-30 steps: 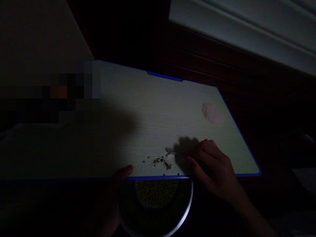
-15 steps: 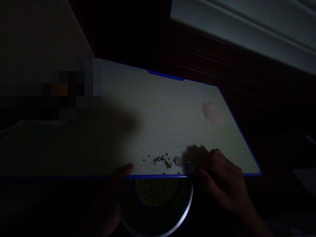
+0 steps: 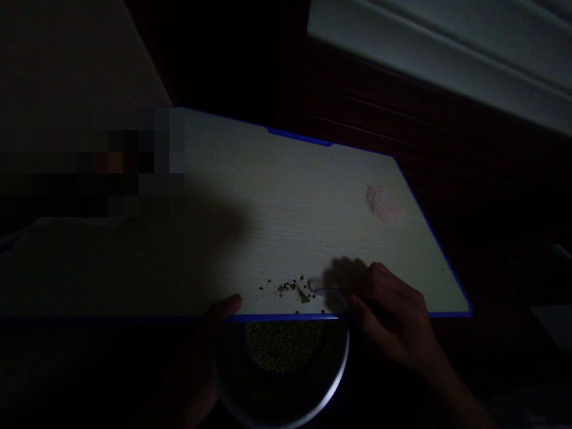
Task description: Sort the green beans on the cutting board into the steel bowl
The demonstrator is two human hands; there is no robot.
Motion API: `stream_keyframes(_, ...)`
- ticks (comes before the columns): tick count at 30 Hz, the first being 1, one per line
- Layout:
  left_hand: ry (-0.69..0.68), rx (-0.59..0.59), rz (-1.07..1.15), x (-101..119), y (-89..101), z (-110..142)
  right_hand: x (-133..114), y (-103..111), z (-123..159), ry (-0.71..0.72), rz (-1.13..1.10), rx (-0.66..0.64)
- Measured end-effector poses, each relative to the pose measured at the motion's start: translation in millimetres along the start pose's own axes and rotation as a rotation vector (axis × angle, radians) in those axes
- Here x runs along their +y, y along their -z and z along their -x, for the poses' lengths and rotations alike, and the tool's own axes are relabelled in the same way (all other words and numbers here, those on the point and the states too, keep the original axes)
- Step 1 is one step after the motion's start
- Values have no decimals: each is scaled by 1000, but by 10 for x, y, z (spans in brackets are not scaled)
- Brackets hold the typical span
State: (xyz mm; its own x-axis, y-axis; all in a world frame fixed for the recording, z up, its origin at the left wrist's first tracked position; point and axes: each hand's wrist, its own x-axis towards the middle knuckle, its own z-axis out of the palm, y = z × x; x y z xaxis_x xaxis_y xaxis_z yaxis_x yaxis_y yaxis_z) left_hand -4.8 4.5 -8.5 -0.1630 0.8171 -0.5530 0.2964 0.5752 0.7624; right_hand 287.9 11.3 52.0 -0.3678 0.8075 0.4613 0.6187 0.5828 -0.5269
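My right hand [image 3: 395, 310] is closed round a slim pale tool [image 3: 324, 290], whose kind I cannot make out; its small tip touches or hovers just above the board beside scattered green beans [image 3: 295, 289]. These look like mung beans, with thin bits among them. They lie near the front edge of a pale board with a blue rim [image 3: 286, 226]. My left hand [image 3: 214, 328] rests its thumb on that edge, and its palm lies against the left side of a metal bowl [image 3: 337, 381]. The other left fingers are hidden in the dark. Many green beans [image 3: 286, 345] fill the bowl's bottom.
A pinkish heap of fine grains [image 3: 384, 204] lies on the board's right part. At the left, a blurred-out patch [image 3: 116, 164] covers something. A pale ledge [image 3: 438, 53] crosses the upper right. The surroundings are very dark.
My right hand drew the tool right, away from the beans, then came back left until the tip stood close beside them. My left hand and the bowl have kept their places.
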Motion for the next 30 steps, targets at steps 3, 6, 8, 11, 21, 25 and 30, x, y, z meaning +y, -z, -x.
stream_keyframes(3,7,-2,-22,-46,4,-16,9,4,11,12,-26,-3)
stream_keyframes(6,-51,-15,-29,-133,28,-41,13,7,26,37,-32,-12)
stream_keyframes(8,-40,-36,-32,-166,42,-45,19,17,47,53,-41,-3)
stream_keyframes(11,-43,-36,-5,-168,44,-26,33,49,89,33,-56,16)
stream_keyframes(21,-82,-1,65,-112,23,5,16,75,100,50,-74,-30)
stream_keyframes(25,4,16,88,-109,-15,-15,7,56,85,77,-88,-24)
stream_keyframes(30,-16,34,70,-28,-19,14,12,34,56,78,-56,-33)
